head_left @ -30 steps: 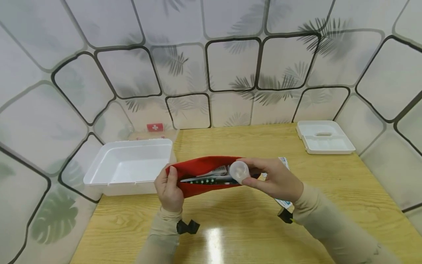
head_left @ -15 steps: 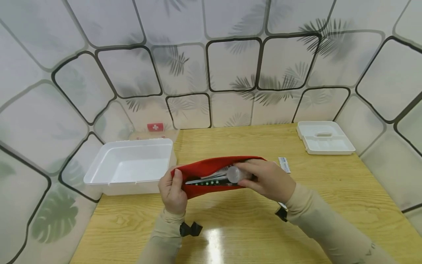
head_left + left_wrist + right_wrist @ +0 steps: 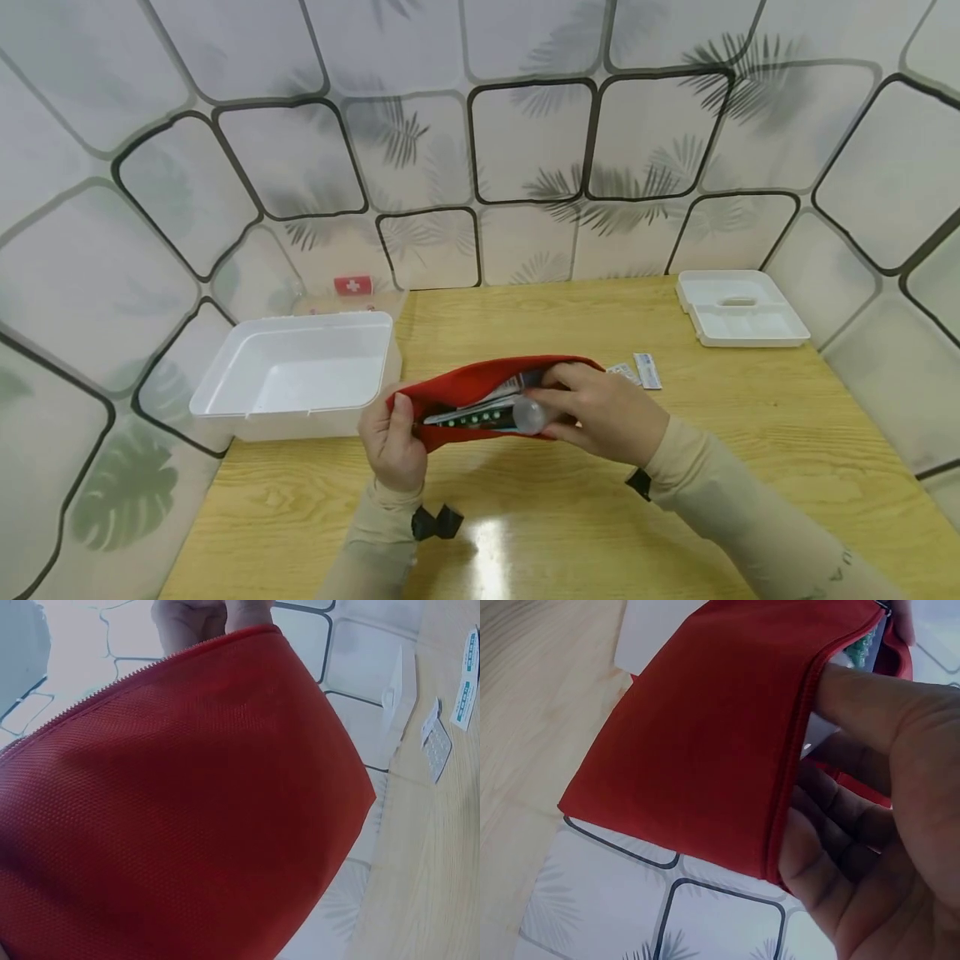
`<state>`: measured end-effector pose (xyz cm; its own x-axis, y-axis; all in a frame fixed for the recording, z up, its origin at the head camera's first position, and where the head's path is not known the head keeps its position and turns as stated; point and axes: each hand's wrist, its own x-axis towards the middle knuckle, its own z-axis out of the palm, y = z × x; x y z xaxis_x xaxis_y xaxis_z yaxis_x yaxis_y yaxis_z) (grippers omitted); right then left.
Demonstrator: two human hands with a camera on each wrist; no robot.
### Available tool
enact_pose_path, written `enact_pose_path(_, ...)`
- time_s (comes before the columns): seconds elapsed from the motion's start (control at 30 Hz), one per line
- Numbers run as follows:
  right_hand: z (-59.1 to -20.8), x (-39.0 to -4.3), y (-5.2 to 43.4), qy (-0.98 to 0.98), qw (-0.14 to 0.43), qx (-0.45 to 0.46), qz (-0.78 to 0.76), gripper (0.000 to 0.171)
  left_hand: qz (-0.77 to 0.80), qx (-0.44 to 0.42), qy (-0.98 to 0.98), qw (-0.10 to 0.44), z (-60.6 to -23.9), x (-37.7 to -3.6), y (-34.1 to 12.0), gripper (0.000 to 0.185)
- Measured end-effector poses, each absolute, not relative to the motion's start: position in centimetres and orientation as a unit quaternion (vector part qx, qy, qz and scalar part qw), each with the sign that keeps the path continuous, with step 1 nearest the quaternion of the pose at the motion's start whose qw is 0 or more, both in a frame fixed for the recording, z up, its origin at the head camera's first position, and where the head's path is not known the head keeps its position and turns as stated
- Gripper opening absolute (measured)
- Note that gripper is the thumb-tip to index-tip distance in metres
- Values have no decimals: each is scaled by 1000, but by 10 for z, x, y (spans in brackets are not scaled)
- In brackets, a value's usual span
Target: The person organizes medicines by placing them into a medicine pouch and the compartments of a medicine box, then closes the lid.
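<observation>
A red zip pouch (image 3: 457, 383) is held over the table with its mouth gaping upward. My left hand (image 3: 397, 442) grips its left end, thumb over the near edge. My right hand (image 3: 611, 412) is at the right part of the mouth, its fingers reaching inside around a small translucent plastic bottle (image 3: 529, 415). Beside the bottle, in the pouch, lie a dark blister pack (image 3: 480, 419) with green pills and some flat packets. The right wrist view has the thumb (image 3: 862, 705) over the zip edge; the bottle is mostly hidden there.
A white open box (image 3: 315, 425) stands at left, its clear lid with a red cross label (image 3: 353, 286) behind. At the back right is a white tray (image 3: 750, 332). A small packet (image 3: 648, 372) and a silvery blister pack (image 3: 624, 373) lie right of the pouch.
The bottle has gone down from above the pouch into its mouth, the right hand with it. Both hands have shifted slightly, and the silvery blister pack beyond the right hand shows now.
</observation>
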<state>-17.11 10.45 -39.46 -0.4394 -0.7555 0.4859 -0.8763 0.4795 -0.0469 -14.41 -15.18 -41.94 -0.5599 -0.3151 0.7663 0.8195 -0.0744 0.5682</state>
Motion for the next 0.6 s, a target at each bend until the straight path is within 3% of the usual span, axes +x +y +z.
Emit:
enact_pose_path(0.2, -391, -167, 104, -842, 199, 479, 152, 40, -692, -230, -542, 417, -419, -140, -150, 30)
enact_pose_path(0.47, -390, -162, 105, -812, 239, 510, 149, 24, -700, -273, -506, 423, -414, -131, -148, 32)
enact_pose_path(0.6, -389, -163, 104, -786, 226, 549, 174, 14, -704, -262, -500, 432, -414, -131, -148, 33)
